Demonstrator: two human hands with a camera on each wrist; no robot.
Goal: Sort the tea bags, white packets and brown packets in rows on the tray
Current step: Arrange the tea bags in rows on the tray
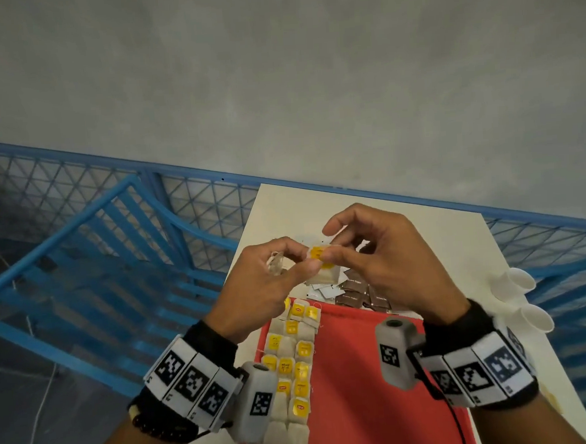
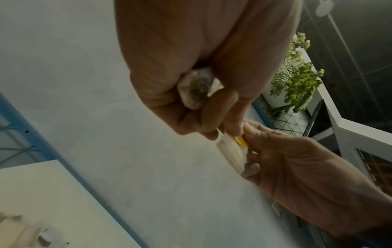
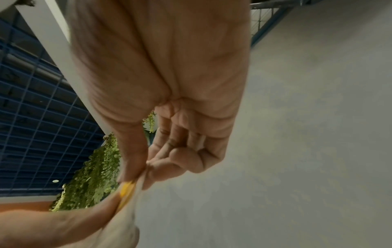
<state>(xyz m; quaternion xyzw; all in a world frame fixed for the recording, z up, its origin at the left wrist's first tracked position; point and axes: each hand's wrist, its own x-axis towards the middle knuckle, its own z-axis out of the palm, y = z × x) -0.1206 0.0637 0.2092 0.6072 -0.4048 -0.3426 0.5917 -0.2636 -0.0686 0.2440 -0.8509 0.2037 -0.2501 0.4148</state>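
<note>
Both hands (image 1: 322,275) pinching tea bag (image 1: 321,254), above tray (image 1: 362,372)

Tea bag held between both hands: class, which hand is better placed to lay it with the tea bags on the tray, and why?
Left, probably. The left hand is above the tea-bag rows along the red tray's left side; the right hand, also pinching the tea bag, is further off.

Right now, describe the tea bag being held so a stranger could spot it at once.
Start at the red tray on the white table, then look above its far end, where both hands meet. The tea bag hangs there, pinched between the left hand and right hand; unlike the rows of tea bags on the tray, it is held in the air.
</note>
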